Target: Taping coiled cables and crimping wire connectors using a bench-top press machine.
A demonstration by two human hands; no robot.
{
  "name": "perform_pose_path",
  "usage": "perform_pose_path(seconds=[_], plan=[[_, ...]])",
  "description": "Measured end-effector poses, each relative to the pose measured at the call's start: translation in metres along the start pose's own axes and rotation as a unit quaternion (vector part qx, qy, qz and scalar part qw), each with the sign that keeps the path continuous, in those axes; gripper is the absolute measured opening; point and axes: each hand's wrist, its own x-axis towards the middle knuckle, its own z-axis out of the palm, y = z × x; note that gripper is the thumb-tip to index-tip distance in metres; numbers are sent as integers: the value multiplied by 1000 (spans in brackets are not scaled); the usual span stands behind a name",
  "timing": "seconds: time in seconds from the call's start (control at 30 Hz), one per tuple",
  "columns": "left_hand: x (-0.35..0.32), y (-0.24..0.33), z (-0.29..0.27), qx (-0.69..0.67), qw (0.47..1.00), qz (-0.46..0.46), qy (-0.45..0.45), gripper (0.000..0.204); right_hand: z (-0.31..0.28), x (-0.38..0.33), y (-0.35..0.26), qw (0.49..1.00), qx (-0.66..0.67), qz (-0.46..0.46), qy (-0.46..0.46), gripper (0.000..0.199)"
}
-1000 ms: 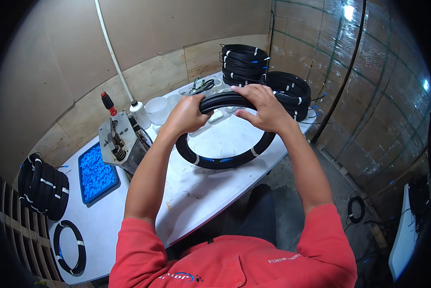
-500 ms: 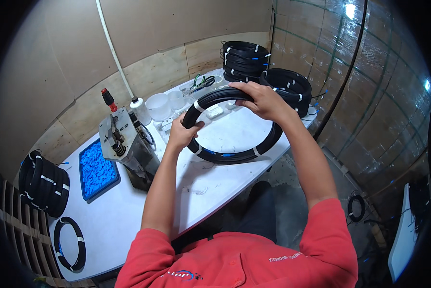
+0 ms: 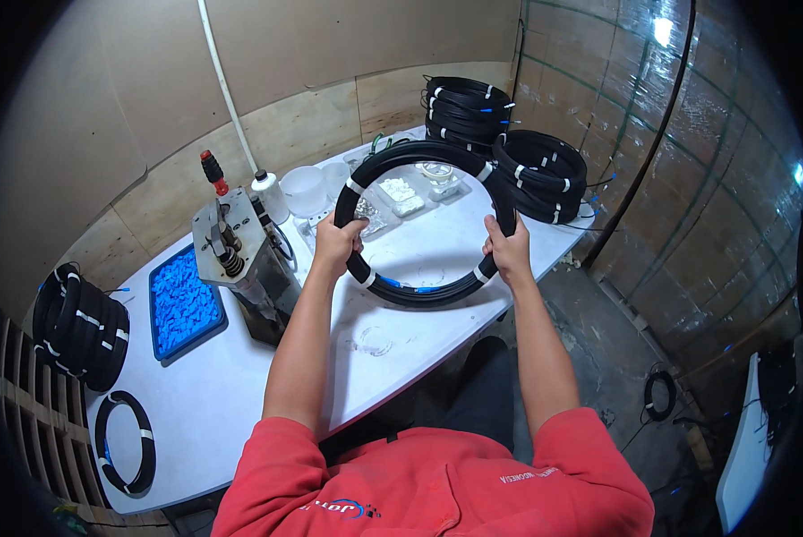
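A coil of black cable [image 3: 424,153] is held up over the white table, tilted so its ring faces me. White bands wrap it at several spots, and blue connectors [image 3: 410,287] show along its lower inner edge. My left hand [image 3: 337,242] is closed round the coil's left side, thumb on the inside. On the opposite side my right hand [image 3: 507,248] grips the coil, thumb likewise toward the inside. Through the ring I see clear trays [image 3: 403,198] of small white parts.
At the back right stand two stacks of black coils [image 3: 469,112] [image 3: 545,174]. Left of centre is a metal press [image 3: 231,237] beside a blue tray [image 3: 191,352] of blue pieces. More coils [image 3: 79,327] and a single coil [image 3: 148,438] lie far left. A white bottle [image 3: 270,195] stands behind.
My right hand has moved from the coil's top down to its right side. The coil's top has swung up, so the ring faces me more fully. My left hand keeps its hold.
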Motion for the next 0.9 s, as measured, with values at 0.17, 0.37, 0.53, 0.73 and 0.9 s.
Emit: perform_pose_path(seconds=[0.17, 0.37, 0.53, 0.73, 0.9], plan=[[2, 10, -16, -92, 985, -143, 21, 25, 14, -5, -45, 996, 3, 1, -93, 66], [-12, 25, -15, -137, 967, -214, 20, 25, 9, 4, -46, 985, 76, 91, -124, 76], [-36, 56, 2, -44, 994, -101, 3, 24, -2, 1, 2, 970, 163, 152, -97, 63], [-42, 65, 5, 49, 996, -69, 20, 19, 1, -13, 8, 969, 178, 146, -85, 64], [-32, 39, -18, 6, 993, -104, 46, 14, 14, -28, -37, 991, 68, 73, -90, 74]])
